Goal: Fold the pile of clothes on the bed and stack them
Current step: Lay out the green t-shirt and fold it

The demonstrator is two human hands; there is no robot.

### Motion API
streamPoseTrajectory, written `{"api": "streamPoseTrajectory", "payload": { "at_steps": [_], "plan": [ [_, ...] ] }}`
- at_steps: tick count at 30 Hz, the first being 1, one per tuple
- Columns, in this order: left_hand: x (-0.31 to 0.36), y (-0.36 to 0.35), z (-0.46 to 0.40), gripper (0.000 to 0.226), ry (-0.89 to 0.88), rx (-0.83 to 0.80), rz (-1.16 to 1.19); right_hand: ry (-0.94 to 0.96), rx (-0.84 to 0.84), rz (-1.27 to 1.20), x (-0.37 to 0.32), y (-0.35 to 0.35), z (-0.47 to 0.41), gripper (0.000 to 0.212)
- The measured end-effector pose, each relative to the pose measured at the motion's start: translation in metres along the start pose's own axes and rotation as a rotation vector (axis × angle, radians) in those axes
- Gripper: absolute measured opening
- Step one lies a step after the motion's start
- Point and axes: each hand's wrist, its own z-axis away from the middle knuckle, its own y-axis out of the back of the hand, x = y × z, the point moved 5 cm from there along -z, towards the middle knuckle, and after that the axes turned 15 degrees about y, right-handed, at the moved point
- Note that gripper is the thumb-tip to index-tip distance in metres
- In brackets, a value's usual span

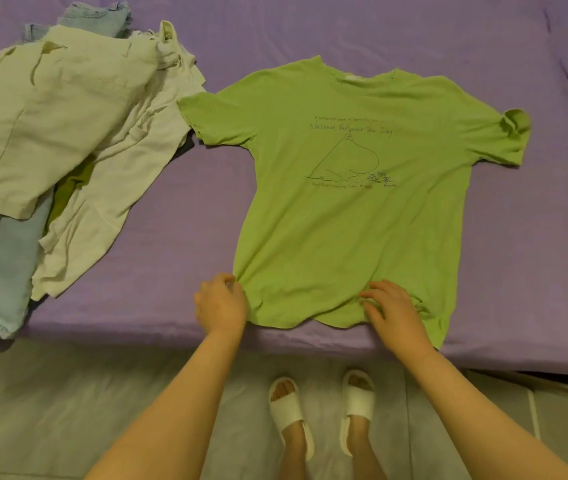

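Purple-sheeted bed (158,258) at frame centre: left hand (220,303) pinches the lime-green printed cotton T-shirt's (344,220) hem corner, while right hand (393,310) presses fingers spread, gripping nothing, on the hem.

Your green T-shirt (344,220) lies spread flat, print up, mid-bed; the unfolded pile of clothes (50,133) sits far left.

Green shirt (344,220): soft matt cloth, thin ink drawing. Bed sheet (171,237): purple matt cloth, smooth. Pile (50,133) at left edge: pale wrinkled cloth, rough blue denim. Slippers (324,410): white, matt.
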Motion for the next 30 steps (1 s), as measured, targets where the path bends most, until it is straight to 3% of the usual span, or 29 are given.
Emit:
{"api": "streamPoseTrajectory", "payload": {
  "at_steps": [2,7,11,15,16,19,26,30],
  "plan": [
    [0.028,-0.012,0.023,0.026,-0.178,-0.035,0.036,-0.084,0.081,0.006,0.017,0.014,0.014,0.02],
    [0.078,-0.079,0.098,0.03,-0.556,-0.365,-0.083,-0.376,0.104,0.113,0.068,0.033,0.041,0.039],
    [0.094,-0.124,0.132,0.031,-0.598,-0.489,-0.175,-0.517,0.152,-0.097,0.091,0.032,0.043,0.053],
    [0.101,-0.139,0.14,0.033,-0.59,-0.419,-0.262,-0.589,0.256,-0.298,0.101,0.029,0.048,0.073],
    [0.104,-0.138,0.141,0.033,-0.582,-0.404,-0.255,-0.617,0.28,-0.343,0.105,0.029,0.05,0.07],
    [0.116,-0.133,0.147,0.03,-0.57,-0.354,-0.197,-0.545,0.309,-0.378,0.111,0.04,0.056,0.033],
    [0.159,-0.137,0.187,0.029,-0.699,-0.289,-0.169,-0.479,0.564,-0.638,0.124,0.075,0.074,0.019],
    [0.17,-0.155,0.211,0.032,-0.794,-0.351,-0.26,-0.462,0.456,-0.582,0.139,0.081,0.089,0.023]
  ]
}}
